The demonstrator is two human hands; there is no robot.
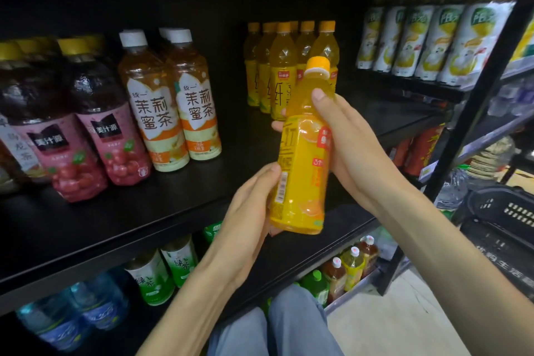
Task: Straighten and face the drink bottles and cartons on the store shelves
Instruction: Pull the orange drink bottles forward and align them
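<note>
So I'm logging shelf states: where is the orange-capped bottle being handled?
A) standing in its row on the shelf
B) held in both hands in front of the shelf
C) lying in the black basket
B: the left hand and right hand both grip the orange-capped bottle, tilted, off the shelf.

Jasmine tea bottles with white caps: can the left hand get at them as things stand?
Probably not yet: the left hand is gripping the orange drink bottle. The path to the jasmine tea bottles looks clear.
</note>
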